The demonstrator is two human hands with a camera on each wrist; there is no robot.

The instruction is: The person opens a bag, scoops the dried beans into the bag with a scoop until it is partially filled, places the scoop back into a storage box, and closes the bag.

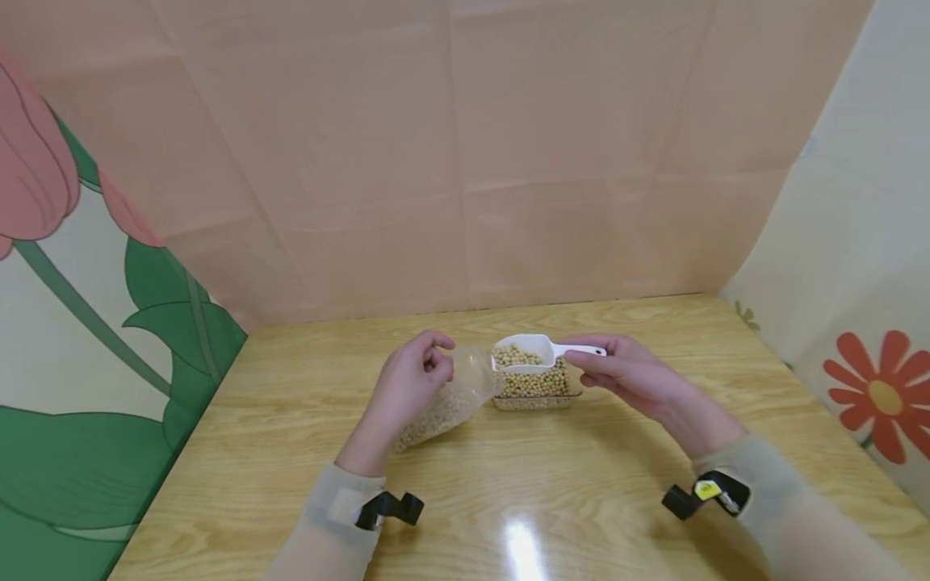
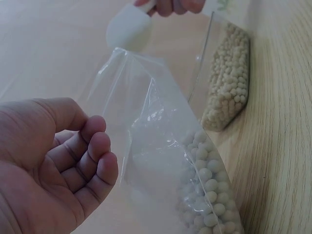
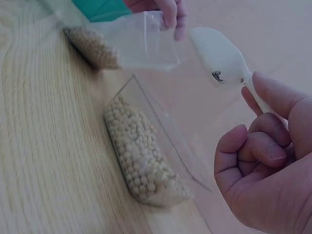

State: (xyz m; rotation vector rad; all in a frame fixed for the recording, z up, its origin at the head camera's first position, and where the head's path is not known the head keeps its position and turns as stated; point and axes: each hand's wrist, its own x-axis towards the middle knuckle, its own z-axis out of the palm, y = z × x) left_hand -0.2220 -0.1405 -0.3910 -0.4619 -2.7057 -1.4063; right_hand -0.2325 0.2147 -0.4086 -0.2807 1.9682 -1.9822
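Note:
My right hand (image 1: pixel 628 373) grips the handle of a white scoop (image 1: pixel 541 353), which is loaded with pale round soybeans (image 1: pixel 514 356). The scoop is held over a clear rectangular container (image 3: pixel 168 139) holding more of the same beans. To the left, my left hand (image 1: pixel 414 379) pinches the upper edge of a clear plastic bag (image 2: pixel 151 126) between thumb and fingers. Beans (image 2: pixel 209 185) fill the bag's lower part, which slants down to the table. The bag's mouth faces the scoop, and the scoop's front edge is right at it in the head view.
Container and bag rest on a wood-grain table (image 1: pixel 581 500). Behind it hangs a pinkish creased sheet (image 1: pixel 465 161). A wall with painted flowers (image 1: pixel 882 395) flanks the right side, and a painted tulip panel (image 1: pixel 73 323) the left. Both wrists wear black camera straps (image 1: pixel 388 510).

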